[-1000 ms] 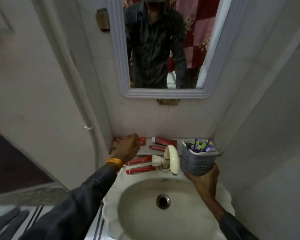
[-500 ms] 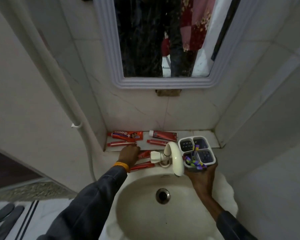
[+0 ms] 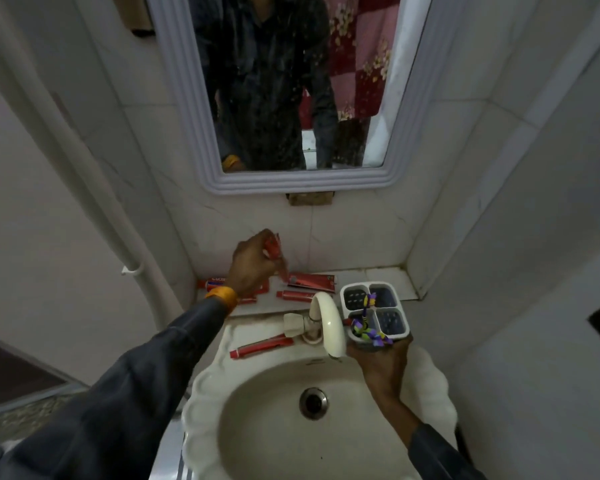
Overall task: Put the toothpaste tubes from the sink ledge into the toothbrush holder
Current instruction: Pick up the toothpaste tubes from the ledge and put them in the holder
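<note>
My left hand (image 3: 252, 263) is raised above the sink ledge (image 3: 378, 277) and grips a red toothpaste tube (image 3: 275, 247), which is blurred. My right hand (image 3: 381, 363) holds the grey four-compartment toothbrush holder (image 3: 374, 311) from below, right of the tap. Purple and green toothbrushes (image 3: 366, 329) lean in its front left compartment; the other compartments look empty. Red tubes still lie on the ledge: one large (image 3: 312, 281), one small (image 3: 295, 295), one partly hidden behind my wrist (image 3: 215, 283). Another tube (image 3: 260, 347) lies on the basin rim left of the tap.
A cream tap (image 3: 326, 325) arches over the white basin (image 3: 312, 431) between my two hands. A framed mirror (image 3: 291, 98) hangs above the ledge. A white pipe (image 3: 94, 188) runs down the left wall. Tiled walls close in on both sides.
My left hand went down to the tubes by the tap, closed on one and lifted it above the ledge. The holder in my right hand came off the ledge and tilted toward me.
</note>
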The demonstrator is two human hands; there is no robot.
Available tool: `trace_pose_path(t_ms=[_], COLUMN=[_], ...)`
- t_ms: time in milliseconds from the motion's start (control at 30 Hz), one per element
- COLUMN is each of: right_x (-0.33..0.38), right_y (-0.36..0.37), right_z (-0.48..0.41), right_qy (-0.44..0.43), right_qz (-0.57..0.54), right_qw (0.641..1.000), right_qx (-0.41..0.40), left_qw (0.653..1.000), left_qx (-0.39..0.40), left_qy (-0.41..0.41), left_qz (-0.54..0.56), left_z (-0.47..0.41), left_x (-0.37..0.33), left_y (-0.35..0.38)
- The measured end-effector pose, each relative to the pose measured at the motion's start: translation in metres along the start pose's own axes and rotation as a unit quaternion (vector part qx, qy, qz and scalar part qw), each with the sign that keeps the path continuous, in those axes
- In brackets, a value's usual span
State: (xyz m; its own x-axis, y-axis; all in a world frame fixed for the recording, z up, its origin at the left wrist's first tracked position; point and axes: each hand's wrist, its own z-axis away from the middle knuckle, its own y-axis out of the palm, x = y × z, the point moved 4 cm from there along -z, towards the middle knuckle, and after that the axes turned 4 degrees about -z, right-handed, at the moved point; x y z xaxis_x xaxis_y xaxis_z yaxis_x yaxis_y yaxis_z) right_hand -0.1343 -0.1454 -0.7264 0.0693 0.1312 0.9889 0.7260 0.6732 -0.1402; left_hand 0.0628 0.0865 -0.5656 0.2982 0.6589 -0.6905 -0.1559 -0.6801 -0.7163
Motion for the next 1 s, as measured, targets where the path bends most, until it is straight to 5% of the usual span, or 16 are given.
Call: trace_pose_path(t_ms=[167,300,700,867,1000], right_x=[-0.003,-0.002,0.002,-0.001,-0.005], right_y=[0.001,-0.001,-0.001,-0.002,-0.002], right_z=[-0.007,-0.007,-0.007,-0.009,-0.009], right_qy=[0.009,0.024,0.0,0.006,-0.001], right_qz=[-0.02,-0.026,0.0,-0.002,-0.005], right_qw=[0.999,0.999,1.0,1.0,1.0], right_qx=[0.026,0.025,0.025,0.022,0.017], left_qw=[0.99,0.979,0.935,0.964,0.973], left_qx=[0.09,0.14,0.281,0.227,0.142], left_qy=[0.08,0.137,0.105,0.057,-0.017], left_qz=[0.067,-0.056,-0.191,-0.129,-0.18], left_z=[-0.007,-0.004,-0.02,-0.03,-0.041], left_x=[-0.081,-0.097,-0.081,-0.047,0.006], left_y=[0.025,0.076,0.121,0.103,0.085])
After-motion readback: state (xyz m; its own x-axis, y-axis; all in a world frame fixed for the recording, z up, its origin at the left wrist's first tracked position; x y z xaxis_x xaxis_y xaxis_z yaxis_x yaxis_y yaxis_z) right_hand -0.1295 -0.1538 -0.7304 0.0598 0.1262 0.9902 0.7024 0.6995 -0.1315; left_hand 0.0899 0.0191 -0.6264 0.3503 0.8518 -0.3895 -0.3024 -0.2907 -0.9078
